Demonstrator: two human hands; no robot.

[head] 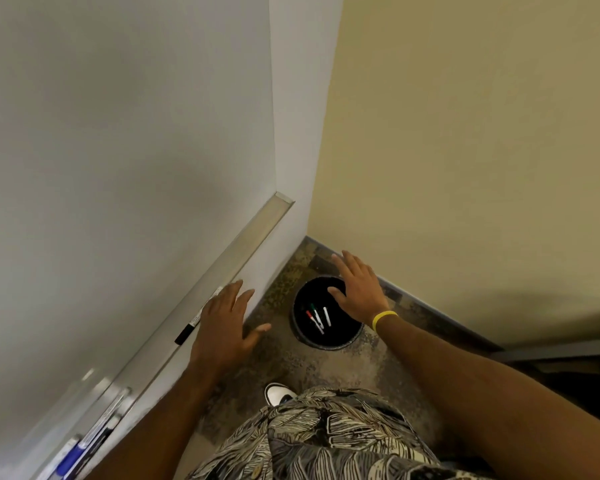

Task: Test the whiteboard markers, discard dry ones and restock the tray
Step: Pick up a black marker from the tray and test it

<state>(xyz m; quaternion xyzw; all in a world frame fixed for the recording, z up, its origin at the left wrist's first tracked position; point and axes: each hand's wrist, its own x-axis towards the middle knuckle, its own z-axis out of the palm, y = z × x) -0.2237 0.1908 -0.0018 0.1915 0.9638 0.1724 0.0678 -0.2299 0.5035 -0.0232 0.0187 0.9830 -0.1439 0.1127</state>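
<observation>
- three markers [317, 319] lie close together at the bottom of the round black bin [343, 329], near its middle: one has a red cap, one a green cap, and one shows mostly white.
- the bin stands on the floor in the corner of the room, below and just past the right end of the tray [253, 237].
- a black-capped marker [187, 332] lies lengthwise in the tray, about midway along it, cap end toward you. its far end is hidden under your left hand.
- more markers [73, 455], one with a blue cap, lie at the near left end of the tray. they are too blurred to count.
- your left hand [222, 327] is flat and holds nothing, with fingers straight and spread. it sits over the tray's front edge, and whether it touches the tray or the marker cannot be told.
- your right hand [357, 289] is also spread flat, palm down, holding nothing. it hangs above the far right part of the bin's rim, and a yellow wristband [384, 318] circles the wrist.
- the tray runs along the bottom edge of the whiteboard [118, 133], which fills the left side of the view.
- a pale yellow wall [465, 133] meets the whiteboard's wall at the corner, with a dark baseboard along its foot.
- the speckled floor [326, 372] shows between your arms, with the white toe of a shoe [278, 393] and your leaf-print shirt [326, 438] at the bottom edge.
</observation>
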